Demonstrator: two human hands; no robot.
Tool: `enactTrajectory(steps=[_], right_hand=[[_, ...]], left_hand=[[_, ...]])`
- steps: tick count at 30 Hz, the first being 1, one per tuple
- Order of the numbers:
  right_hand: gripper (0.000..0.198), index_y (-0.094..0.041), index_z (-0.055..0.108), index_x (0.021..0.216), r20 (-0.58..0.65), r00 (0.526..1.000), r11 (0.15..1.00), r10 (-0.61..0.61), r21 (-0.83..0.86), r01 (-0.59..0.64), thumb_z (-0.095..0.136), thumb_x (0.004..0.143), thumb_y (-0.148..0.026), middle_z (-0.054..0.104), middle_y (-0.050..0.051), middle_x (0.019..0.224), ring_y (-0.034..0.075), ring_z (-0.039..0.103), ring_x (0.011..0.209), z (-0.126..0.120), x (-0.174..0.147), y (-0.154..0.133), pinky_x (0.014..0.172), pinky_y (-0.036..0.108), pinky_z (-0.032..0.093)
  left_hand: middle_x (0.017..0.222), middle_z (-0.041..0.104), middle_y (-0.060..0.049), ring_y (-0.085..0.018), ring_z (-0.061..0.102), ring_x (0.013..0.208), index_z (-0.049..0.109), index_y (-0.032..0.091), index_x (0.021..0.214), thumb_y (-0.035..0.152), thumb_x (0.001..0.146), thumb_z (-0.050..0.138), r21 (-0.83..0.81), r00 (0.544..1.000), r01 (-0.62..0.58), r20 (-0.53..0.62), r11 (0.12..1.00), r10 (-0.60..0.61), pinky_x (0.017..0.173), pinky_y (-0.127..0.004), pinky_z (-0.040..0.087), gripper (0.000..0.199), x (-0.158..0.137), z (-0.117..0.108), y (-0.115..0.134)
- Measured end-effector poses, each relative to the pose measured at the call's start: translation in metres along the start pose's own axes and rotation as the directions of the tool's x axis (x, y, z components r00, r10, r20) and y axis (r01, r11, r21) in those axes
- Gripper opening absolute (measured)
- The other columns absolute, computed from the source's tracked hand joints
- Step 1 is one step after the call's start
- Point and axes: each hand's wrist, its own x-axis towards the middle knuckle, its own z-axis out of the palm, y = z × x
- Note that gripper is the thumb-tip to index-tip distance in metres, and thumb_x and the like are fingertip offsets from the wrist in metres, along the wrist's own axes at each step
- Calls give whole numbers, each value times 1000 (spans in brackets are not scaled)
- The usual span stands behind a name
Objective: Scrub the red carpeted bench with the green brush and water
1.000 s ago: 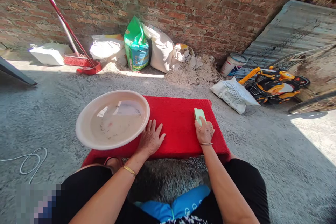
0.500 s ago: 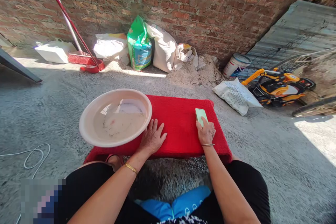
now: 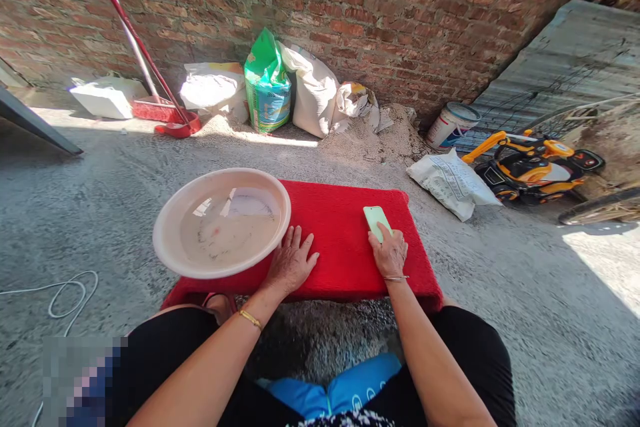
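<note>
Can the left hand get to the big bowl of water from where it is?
Probably yes. The left hand lies flat on the red mat right beside the basin, holding nothing, and nothing lies between them.

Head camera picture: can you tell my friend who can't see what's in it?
A person's right hand presses a green brush on a red mat. The left hand lies flat beside a basin of water.

The red mat (image 3: 340,240) looks like fuzzy, matt cloth; the basin (image 3: 173,227) is smooth glossy plastic, the green soap bar (image 3: 376,219) sleek, the concrete floor (image 3: 100,187) coarse.
</note>
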Motion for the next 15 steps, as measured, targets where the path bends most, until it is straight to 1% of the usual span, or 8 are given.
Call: enactTrajectory(steps=[2, 3, 6, 8, 10, 12, 14, 15], right_hand=[[47, -20, 68, 123, -55, 993, 994, 109, 0, -110, 51, 91, -51, 58, 14, 95, 26, 53, 89, 2, 2, 3, 75, 36, 40], [47, -20, 68, 122, -60, 994, 995, 96, 26, -95, 50, 91, -51, 58, 13, 95, 25, 53, 89, 3, 2, 4, 76, 36, 41], [47, -21, 66, 123, 5, 983, 966, -186, 183, 182, 48, 93, -52, 57, 12, 103, 24, 54, 95, 0, 0, 3, 81, 36, 44], [45, -23, 65, 126, 65, 898, 869, -436, 291, 401, 49, 93, -50, 56, 12, 113, 23, 54, 102, -4, -3, 0, 85, 35, 45], [43, -25, 65, 125, 101, 831, 812, -547, 307, 497, 51, 92, -49, 56, 12, 116, 23, 53, 105, -7, -5, -4, 88, 35, 44], [41, -25, 67, 123, 108, 884, 880, -456, 204, 429, 52, 91, -48, 57, 12, 113, 24, 53, 100, -7, -5, -6, 87, 36, 43], [44, -22, 67, 122, 61, 977, 977, -206, 64, 203, 53, 90, -48, 58, 13, 106, 25, 53, 94, -6, -3, -6, 83, 38, 42], [45, -20, 67, 122, 25, 997, 997, -73, 15, 73, 52, 90, -49, 58, 14, 103, 26, 52, 92, -5, -2, -5, 81, 38, 41]], left_hand=[[149, 46, -16, -35, 39, 139, 58, 23, 136, 46, 91, 51, -8, 1000, 3, -2, 1000, -3, 113, -52, 30, 51, 0, 0, 0], [149, 46, -16, -35, 39, 139, 58, 22, 136, 46, 91, 51, -10, 1000, 3, -2, 1000, -3, 113, -52, 30, 51, 0, 0, 1], [149, 45, -18, -36, 39, 139, 57, 21, 137, 46, 91, 51, -11, 1000, 0, 8, 1000, 0, 112, -52, 31, 52, 0, -1, 1], [149, 44, -19, -37, 38, 140, 57, 20, 137, 45, 92, 50, -10, 1000, 4, 20, 1000, -3, 112, -52, 32, 52, 0, -2, 1], [149, 44, -19, -36, 38, 140, 56, 20, 138, 45, 92, 50, -8, 1000, 9, 27, 1000, -9, 112, -52, 32, 53, 0, -3, 1], [150, 44, -18, -36, 38, 140, 56, 21, 138, 46, 92, 50, -3, 1000, 10, 26, 1000, -10, 112, -52, 32, 52, 0, -3, 1], [150, 44, -17, -35, 38, 140, 56, 22, 138, 46, 92, 50, 4, 1000, 8, 24, 1000, -8, 112, -52, 32, 52, 0, -3, 1], [150, 44, -17, -35, 38, 140, 56, 22, 138, 46, 92, 50, 6, 1000, 7, 23, 1000, -7, 112, -52, 32, 52, 0, -2, 1]])
